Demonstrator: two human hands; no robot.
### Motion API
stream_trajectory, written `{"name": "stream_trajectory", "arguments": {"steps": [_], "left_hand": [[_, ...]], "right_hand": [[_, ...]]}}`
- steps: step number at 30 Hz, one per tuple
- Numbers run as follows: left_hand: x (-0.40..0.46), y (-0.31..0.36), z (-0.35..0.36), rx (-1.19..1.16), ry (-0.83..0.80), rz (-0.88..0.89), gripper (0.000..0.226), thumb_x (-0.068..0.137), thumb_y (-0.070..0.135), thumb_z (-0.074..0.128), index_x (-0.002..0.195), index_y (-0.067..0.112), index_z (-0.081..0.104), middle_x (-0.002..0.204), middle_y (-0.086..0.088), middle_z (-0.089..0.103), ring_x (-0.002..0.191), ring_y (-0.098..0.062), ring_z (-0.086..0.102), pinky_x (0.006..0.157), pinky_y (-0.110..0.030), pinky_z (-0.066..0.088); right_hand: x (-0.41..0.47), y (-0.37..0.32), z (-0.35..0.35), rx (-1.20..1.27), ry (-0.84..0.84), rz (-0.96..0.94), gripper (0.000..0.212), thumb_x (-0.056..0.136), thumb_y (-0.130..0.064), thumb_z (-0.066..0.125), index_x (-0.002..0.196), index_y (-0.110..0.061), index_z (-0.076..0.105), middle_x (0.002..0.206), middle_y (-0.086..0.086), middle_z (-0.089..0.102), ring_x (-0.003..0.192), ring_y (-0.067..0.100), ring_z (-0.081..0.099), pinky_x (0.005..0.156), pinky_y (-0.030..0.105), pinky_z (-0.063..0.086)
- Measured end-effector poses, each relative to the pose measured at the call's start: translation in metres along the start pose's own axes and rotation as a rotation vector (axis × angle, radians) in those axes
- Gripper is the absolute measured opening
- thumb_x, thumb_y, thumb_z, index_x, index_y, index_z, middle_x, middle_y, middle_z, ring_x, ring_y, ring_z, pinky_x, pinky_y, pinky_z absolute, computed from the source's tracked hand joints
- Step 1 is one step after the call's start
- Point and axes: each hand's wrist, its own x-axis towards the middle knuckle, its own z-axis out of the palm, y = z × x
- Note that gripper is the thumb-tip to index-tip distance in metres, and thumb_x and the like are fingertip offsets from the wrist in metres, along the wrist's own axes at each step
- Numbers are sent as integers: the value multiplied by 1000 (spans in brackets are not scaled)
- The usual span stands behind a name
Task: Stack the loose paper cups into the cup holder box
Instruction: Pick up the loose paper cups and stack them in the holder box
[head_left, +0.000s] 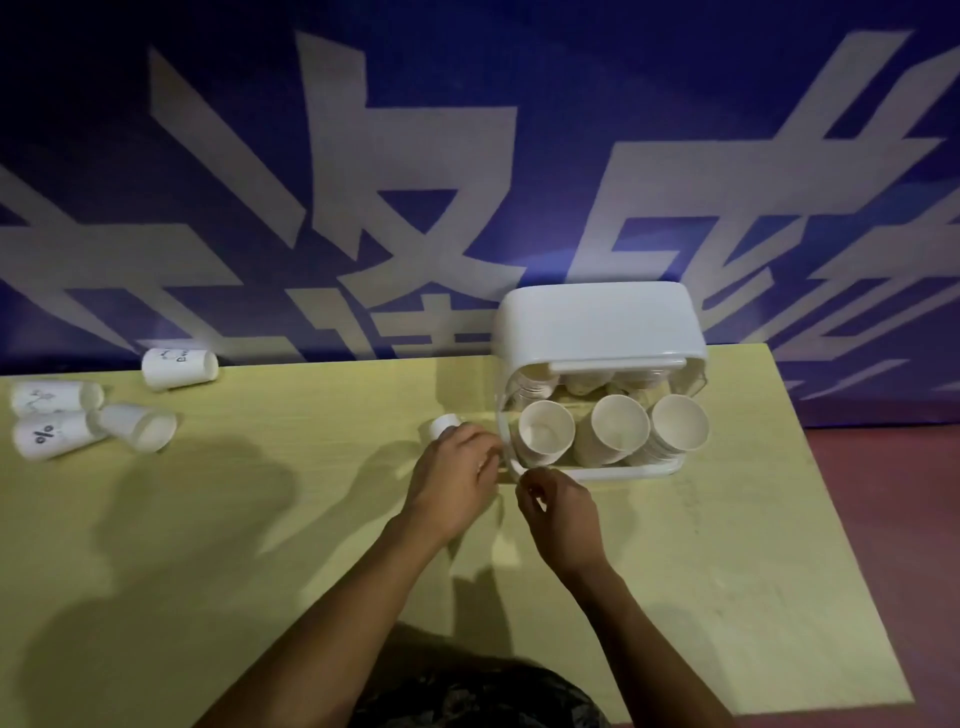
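Observation:
The white cup holder box (597, 322) stands at the back right of the table, its front open. Three stacks of paper cups (618, 428) lie inside with their mouths towards me. My left hand (457, 478) grips one white paper cup (445, 423) just left of the box, and only the cup's base shows past my fingers. My right hand (558, 506) is at the box's front left corner, its fingertips pinching the lower edge of the clear front flap (511, 465). Several loose paper cups (137, 426) lie on their sides at the far left.
The yellow-green table (260, 519) ends on the right at a slanted edge over a red floor (893, 519). A blue wall banner (467, 156) with large white characters rises right behind the table. One loose cup (179, 368) lies against it.

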Motion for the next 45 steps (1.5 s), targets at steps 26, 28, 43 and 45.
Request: {"name": "stream_trajectory", "arguments": {"steps": [26,28,43,45], "left_hand": [[-92,-278,-127,-8,235,-773,28,89,21,60,115,13,64,111,-8,65,97,-29,62,78,-35,50],[-90,-301,-140,23,272,-785,27,88,21,59,114,14,64,113,-10,61,100,-32,60,79,-37,49],[-88,-423,-178,383,-122,-691,47,86,23,54,131,17,40,123,-9,53,108,-30,50,82,-39,41],[-86,-432,-186,424,-105,-656,41,86,18,53,126,16,44,117,-5,59,106,-27,53,81,-37,42]], "right_hand": [[60,-152,174,255,-83,431,18,86,-23,57,78,-8,63,73,9,66,72,30,62,67,46,54],[57,-174,189,225,-118,394,20,86,-23,57,73,-9,61,69,9,64,70,31,61,63,40,49],[34,-254,265,308,-138,501,12,86,-22,59,82,-14,68,79,2,71,77,27,66,75,52,55],[34,-262,269,298,-137,500,11,87,-20,59,79,-19,66,80,2,71,79,27,66,77,53,55]]}}
